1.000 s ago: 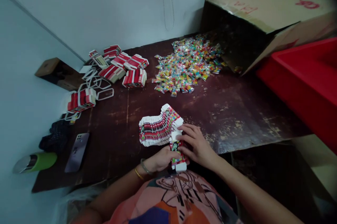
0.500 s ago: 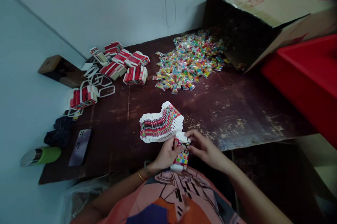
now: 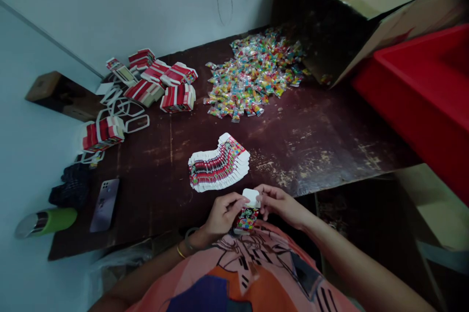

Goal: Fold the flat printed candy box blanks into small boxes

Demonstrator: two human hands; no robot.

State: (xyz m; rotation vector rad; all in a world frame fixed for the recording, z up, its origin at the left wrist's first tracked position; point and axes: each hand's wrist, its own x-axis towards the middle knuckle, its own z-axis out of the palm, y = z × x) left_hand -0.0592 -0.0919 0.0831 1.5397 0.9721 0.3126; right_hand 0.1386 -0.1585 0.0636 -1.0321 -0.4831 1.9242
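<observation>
Cardboard, small and brightly printed in red with a white top flap: that is the little box (image 3: 248, 210) I am holding upright just above the near edge of the dark, scuffed wooden table (image 3: 315, 141), close to my chest. My left hand (image 3: 220, 215) is gripping its left side, thumb and fingers curling around the printed body, while my right hand (image 3: 279, 203) is pinching the white flap at the top between thumb and forefinger. Both hands are closing on the box and neither is lying on the table. Just beyond my knuckles a fanned stack of flat printed box blanks (image 3: 219, 167) is lying on the wood, apart from my fingers. Farther back a heap of small sweets in clear, colourful wrappers (image 3: 252, 72) is lying at the mouth of a big brown cardboard carton (image 3: 330, 4) tipped on its side. Bundles of red and white flat boxes (image 3: 164, 87) are sitting at the far left, a red plastic tub (image 3: 425, 87) is standing to my right, and a grey phone (image 3: 104, 198) and a green bottle with a metal cap (image 3: 46, 221) are lying near the left edge.
</observation>
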